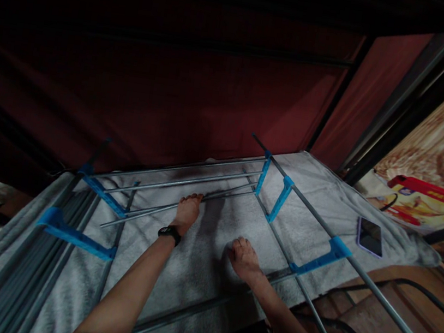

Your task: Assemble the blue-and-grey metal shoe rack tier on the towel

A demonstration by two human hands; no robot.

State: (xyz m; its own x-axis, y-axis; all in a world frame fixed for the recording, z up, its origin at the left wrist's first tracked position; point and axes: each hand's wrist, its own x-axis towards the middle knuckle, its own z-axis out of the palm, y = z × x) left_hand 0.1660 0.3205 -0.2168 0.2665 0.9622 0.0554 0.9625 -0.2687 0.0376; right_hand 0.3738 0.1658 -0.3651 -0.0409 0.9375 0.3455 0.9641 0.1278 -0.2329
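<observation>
My left hand [187, 211], with a black band at the wrist, is closed around a thin metal rod [138, 216]. The rod slants across a rack of grey tubes joined by blue plastic brackets. Its left end sticks out past a blue bracket [104, 196]; its right part runs toward another blue bracket [263, 173]. Lower and to the right, my right hand [244, 258] has its fingers curled just above the grey blanket [198, 273]. Whatever its palm may hold is hidden. A front tube [193, 310] passes by my right wrist.
Several grey tubes [33, 261] lie side by side at the left. A long tube [317, 218] with blue brackets [319, 256] slants along the right. A phone [369, 236] rests on the blanket, near a red and yellow package [434, 202]. Dark red panels [198, 102] stand behind.
</observation>
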